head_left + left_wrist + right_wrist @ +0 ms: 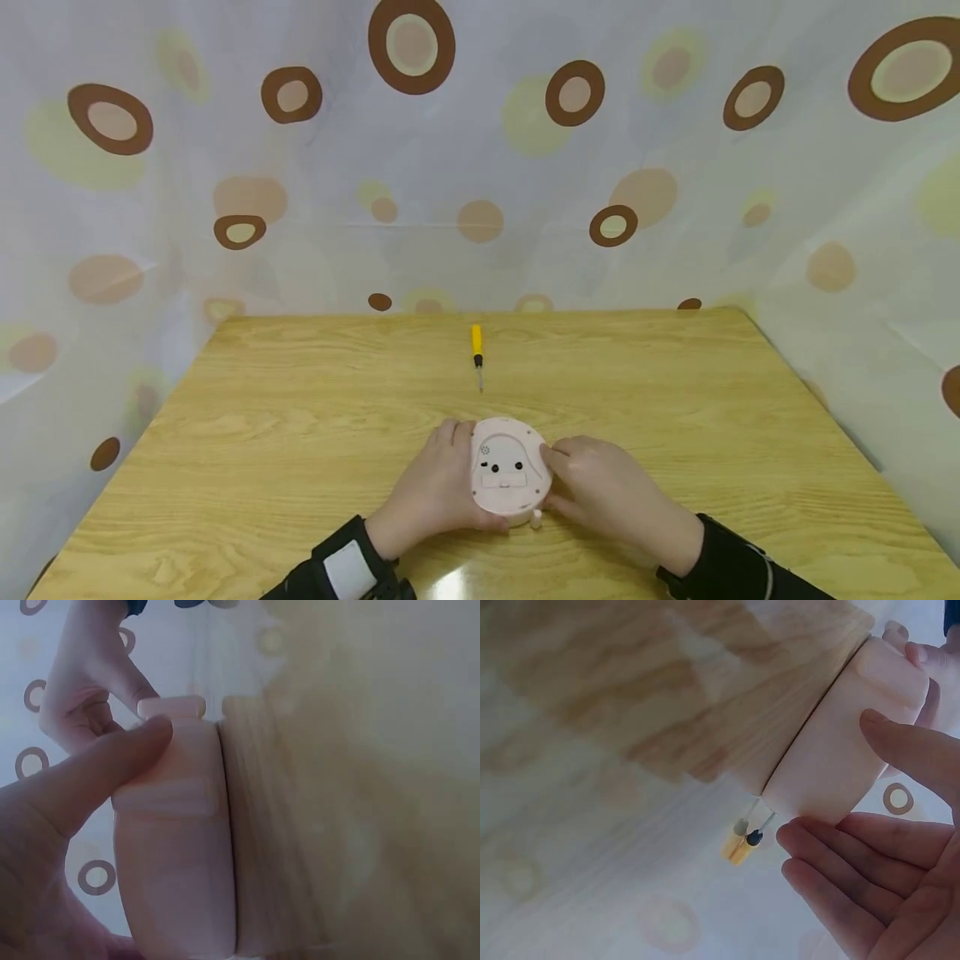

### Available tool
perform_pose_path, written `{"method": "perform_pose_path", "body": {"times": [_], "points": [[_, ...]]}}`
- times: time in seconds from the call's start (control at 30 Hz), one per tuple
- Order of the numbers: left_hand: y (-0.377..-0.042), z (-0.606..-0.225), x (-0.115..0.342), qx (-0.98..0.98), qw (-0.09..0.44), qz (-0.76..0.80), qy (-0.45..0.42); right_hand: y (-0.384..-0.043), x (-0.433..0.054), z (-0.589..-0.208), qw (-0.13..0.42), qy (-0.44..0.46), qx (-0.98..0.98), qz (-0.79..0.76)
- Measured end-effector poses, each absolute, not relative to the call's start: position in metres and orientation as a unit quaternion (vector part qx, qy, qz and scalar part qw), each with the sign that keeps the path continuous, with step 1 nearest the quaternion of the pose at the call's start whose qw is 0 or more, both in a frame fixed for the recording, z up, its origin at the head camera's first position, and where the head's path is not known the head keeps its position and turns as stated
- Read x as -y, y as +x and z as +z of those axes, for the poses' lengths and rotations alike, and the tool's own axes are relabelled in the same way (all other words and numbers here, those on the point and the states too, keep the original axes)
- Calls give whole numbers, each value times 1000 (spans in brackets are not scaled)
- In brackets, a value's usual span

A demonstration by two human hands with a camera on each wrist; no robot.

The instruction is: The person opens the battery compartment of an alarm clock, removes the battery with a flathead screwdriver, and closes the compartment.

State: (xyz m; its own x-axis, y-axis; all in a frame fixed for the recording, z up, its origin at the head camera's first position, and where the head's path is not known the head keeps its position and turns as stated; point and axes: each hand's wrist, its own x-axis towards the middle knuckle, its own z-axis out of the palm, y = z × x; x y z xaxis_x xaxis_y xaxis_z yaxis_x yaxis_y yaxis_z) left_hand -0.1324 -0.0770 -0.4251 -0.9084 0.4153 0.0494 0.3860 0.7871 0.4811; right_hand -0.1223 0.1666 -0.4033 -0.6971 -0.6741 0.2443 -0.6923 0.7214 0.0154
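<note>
A pale pink round alarm clock (511,496) lies back side up on the wooden table, showing small black knobs, speaker holes and a battery cover. My left hand (442,483) grips it round the left side; in the left wrist view the thumb presses on the rim of the clock (176,862) near a small foot. On the opposite side my right hand (603,487) holds the edge between thumb and fingers. The right wrist view shows that thumb against the side of the clock (825,742), with fingertips at its far end.
Beyond the clock, a screwdriver (477,346) with a yellow and black handle lies on the table (300,392), its tip toward me. A patterned curtain (480,150) with brown ovals hangs behind and along both sides of the table.
</note>
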Motion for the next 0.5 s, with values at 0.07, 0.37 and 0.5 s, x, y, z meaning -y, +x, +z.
{"method": "perform_pose_path", "body": {"times": [0.07, 0.37, 0.5], "points": [[-132, -425, 77, -949, 29, 229, 215, -122, -166, -404, 116, 373, 920, 37], [-132, -426, 76, -948, 40, 221, 225, -120, -167, -403, 91, 362, 927, 43], [-133, -425, 76, -943, 60, 249, 215, -123, -169, -399, 87, 376, 921, 44]]}}
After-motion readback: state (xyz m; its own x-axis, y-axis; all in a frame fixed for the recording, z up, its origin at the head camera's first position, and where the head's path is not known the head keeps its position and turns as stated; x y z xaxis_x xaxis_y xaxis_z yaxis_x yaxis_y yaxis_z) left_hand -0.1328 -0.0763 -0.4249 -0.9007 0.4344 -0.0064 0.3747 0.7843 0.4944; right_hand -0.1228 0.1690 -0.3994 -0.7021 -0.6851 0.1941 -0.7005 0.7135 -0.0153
